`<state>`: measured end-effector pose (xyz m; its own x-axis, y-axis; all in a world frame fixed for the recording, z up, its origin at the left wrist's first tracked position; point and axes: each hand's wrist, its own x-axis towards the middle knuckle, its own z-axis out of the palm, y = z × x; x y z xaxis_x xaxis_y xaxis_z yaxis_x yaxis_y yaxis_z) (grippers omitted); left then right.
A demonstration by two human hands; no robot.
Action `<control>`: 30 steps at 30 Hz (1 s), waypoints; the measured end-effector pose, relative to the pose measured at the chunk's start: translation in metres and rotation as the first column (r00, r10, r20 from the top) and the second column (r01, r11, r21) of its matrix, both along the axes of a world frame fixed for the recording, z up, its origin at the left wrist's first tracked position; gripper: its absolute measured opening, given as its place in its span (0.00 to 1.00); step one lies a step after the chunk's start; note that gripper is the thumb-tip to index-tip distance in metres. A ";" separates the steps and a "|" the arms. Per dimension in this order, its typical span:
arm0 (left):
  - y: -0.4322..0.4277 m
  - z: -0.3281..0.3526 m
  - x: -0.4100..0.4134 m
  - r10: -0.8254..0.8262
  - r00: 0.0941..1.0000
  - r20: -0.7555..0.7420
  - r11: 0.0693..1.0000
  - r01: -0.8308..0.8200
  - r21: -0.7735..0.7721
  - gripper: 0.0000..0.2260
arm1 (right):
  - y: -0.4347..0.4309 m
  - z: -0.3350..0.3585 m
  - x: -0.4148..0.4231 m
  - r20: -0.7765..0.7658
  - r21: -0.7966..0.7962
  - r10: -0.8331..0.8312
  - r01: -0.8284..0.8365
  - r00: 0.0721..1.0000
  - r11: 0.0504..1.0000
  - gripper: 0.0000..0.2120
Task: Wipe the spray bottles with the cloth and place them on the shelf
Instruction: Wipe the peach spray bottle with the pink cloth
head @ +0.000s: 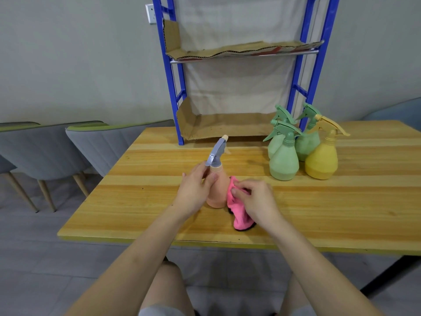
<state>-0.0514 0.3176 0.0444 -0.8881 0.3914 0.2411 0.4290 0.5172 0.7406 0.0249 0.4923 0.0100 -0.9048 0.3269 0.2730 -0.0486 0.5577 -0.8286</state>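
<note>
One peach bottle, left hand gripping neck, right hand clutching cloth beside

We grip the peach bottle by its neck with our left hand, upright on the table. Our right hand presses the pink cloth against its right side. Three green bottles and a yellow bottle stand clustered at the right, touching, beside the blue shelf lined with cardboard. Grey chairs stand left.
</note>
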 end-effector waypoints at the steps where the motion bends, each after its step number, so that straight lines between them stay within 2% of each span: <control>1: 0.000 0.000 0.000 -0.003 1.000 0.014 1.000 0.003 -0.004 0.16 | 0.003 -0.002 0.004 0.032 0.000 0.002 -0.002 0.999 1.000 0.03; 6: -0.002 0.010 0.006 -0.039 0.996 0.080 0.999 0.039 -0.003 0.16 | 0.007 0.010 0.002 0.115 0.045 0.006 -0.011 0.993 0.999 0.06; 9: -0.002 0.013 0.015 -0.057 0.994 0.093 0.994 0.048 0.095 0.14 | 0.003 0.020 0.003 0.090 -0.072 0.022 -0.015 0.996 0.997 0.12; 12: -0.004 0.016 0.018 -0.011 0.994 0.106 0.974 -0.013 0.228 0.12 | 0.004 0.027 0.013 -0.008 -0.179 -0.010 0.008 1.000 0.984 0.10; 14: -0.009 0.021 0.019 -0.004 0.978 0.208 0.911 -0.082 0.404 0.10 | 0.007 0.032 0.021 -0.126 -0.273 -0.060 0.024 0.990 0.962 0.11; 16: -0.013 0.025 0.021 -0.029 0.964 0.264 0.807 -0.134 0.575 0.10 | 0.007 0.035 0.029 -0.211 -0.404 -0.130 0.034 0.969 0.914 0.10; 19: -0.008 0.029 0.026 -0.090 0.948 0.306 0.659 -0.173 0.732 0.14 | -0.005 0.041 0.033 -0.290 -0.570 -0.191 -0.009 0.938 0.822 0.09; 21: 0.000 0.033 0.032 -0.145 0.922 0.360 0.557 -0.224 0.799 0.16 | -0.016 0.047 0.033 -0.355 -0.603 -0.216 -0.046 0.910 0.797 0.08; 23: 0.009 0.041 0.039 -0.193 0.893 0.407 0.457 -0.285 0.843 0.17 | -0.027 0.051 0.034 -0.424 -0.571 -0.189 -0.099 0.886 0.815 0.06; 26: 0.021 0.054 0.047 -0.215 0.872 0.439 0.338 -0.355 0.871 0.18 | -0.040 0.053 0.038 -0.528 -0.391 -0.022 -0.220 0.849 0.894 0.09; 28: 0.026 0.056 0.048 -0.181 0.873 0.454 0.332 -0.380 0.864 0.18 | -0.042 0.054 0.041 -0.575 -0.285 0.067 -0.276 0.815 0.918 0.11; 30: 0.030 0.054 0.050 -0.135 0.877 0.462 0.372 -0.387 0.843 0.19 | -0.039 0.054 0.041 -0.596 -0.182 0.097 -0.253 0.797 0.950 0.12</control>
